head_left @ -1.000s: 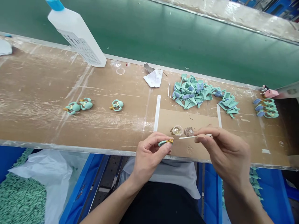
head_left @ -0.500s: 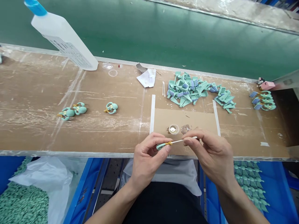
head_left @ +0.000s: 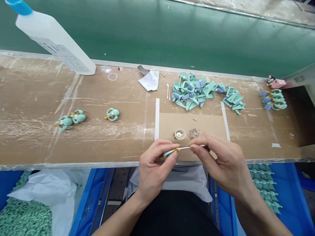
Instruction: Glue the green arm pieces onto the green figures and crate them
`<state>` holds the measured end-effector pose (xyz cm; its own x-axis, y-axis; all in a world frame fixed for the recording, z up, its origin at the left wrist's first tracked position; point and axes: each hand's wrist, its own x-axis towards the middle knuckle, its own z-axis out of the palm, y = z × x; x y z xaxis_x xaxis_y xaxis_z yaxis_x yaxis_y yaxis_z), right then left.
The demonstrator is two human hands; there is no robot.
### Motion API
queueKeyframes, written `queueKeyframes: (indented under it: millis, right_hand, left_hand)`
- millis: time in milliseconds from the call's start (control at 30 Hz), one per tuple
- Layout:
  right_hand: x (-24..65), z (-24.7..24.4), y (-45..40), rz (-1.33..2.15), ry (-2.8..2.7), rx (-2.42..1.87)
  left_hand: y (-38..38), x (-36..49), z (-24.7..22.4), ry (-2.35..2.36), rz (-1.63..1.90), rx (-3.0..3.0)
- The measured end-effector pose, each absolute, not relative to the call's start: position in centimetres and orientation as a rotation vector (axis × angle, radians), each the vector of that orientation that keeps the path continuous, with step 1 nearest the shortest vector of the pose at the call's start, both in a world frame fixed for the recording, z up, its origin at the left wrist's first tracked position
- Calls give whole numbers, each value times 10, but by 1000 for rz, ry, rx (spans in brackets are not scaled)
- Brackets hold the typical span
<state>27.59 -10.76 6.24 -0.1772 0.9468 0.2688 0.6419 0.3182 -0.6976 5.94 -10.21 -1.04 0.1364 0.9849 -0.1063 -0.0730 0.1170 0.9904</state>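
This is a workshop (heaped green parts, blue bins).

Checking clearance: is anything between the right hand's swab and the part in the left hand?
Nothing visible: the swab in the right hand runs to the orange end of the green part in the left hand. The cup sits beyond, off that line.

A long, scuffed workbench topped with brown board ran across the scene. Beyond it stretched a smooth, dark-green flat surface reflecting pale light, then a stained whitish ledge. Below it showed dark speckled floor, perhaps tiled.
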Motion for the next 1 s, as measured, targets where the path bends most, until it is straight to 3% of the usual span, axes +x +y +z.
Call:
queueKeyframes:
  millis: [333, 1000]
  right_hand:
    - [272, 60, -115, 368, -1719, -1420]
    - [269, 55, -116, 403, -1749, -1411]
  left_hand:
    - [-104, 66, -8, 1012, 1011, 938]
    - [-107, 67, -4, 966, 1002, 944]
